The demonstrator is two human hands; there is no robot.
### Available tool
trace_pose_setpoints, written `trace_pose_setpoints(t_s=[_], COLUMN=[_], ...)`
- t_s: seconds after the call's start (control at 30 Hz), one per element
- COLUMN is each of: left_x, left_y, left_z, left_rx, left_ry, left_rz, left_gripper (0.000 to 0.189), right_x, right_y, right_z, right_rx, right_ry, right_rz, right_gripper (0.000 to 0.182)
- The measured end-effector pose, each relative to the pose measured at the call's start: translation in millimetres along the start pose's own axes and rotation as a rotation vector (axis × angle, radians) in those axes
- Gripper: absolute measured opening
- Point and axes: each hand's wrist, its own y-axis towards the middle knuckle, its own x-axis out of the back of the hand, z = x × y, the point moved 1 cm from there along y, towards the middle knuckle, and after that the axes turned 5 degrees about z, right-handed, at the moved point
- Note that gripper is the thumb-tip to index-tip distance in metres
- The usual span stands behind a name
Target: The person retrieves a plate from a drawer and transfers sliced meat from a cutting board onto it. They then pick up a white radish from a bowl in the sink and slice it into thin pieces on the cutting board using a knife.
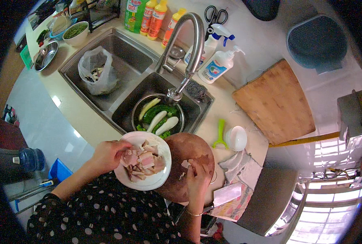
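Observation:
A white plate (164, 170) holding sliced meat (146, 160) is over the left part of a round brown cutting board (196, 146). My left hand (112, 155) is at the plate's left rim, its fingers over the rim by the meat; the thumb's hold is partly hidden. Over the board, my right hand (197, 174) pinches a small pale piece of meat (186, 164) between its fingertips. Small scraps lie on the board below it. To the right of that hand, a cleaver (227, 194) rests on patterned paper, its handle partly hidden behind my right wrist.
Ahead is a double sink (132, 55) with a metal bowl of vegetables (132, 117), a plastic bag (100, 82) and a curved faucet (199, 39). To the right are a green peeler (220, 134), a white bowl (236, 138), grey cloths (242, 166) and a wooden board (278, 100) leaning by the wall.

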Motion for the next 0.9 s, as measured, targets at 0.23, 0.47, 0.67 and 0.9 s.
trace_pose_setpoints(t_s=[0.23,0.47,0.67,0.9], left_x=[2.8,6.0,3.1,5.8], left_y=[1.3,1.5,0.1,-2.9], left_z=[-3.7,-6.8,-2.7,-5.6], left_rx=[-0.058,-0.036,-0.054,-0.070], left_ry=[0.044,0.055,0.048,0.085], left_rz=[-0.028,0.006,-0.008,-0.030], left_gripper=[0.026,0.024,0.024,0.027], right_x=[-10.9,-6.7,-9.4,-4.2], right_y=[-2.5,3.4,3.0,-1.5], right_z=[-16.1,-9.6,-11.4,11.1], right_rx=[-0.132,-0.119,-0.122,-0.155], right_ry=[-0.127,-0.147,-0.253,0.285], right_rz=[0.087,0.136,0.150,0.065], right_gripper=[0.027,0.020,0.015,0.013])
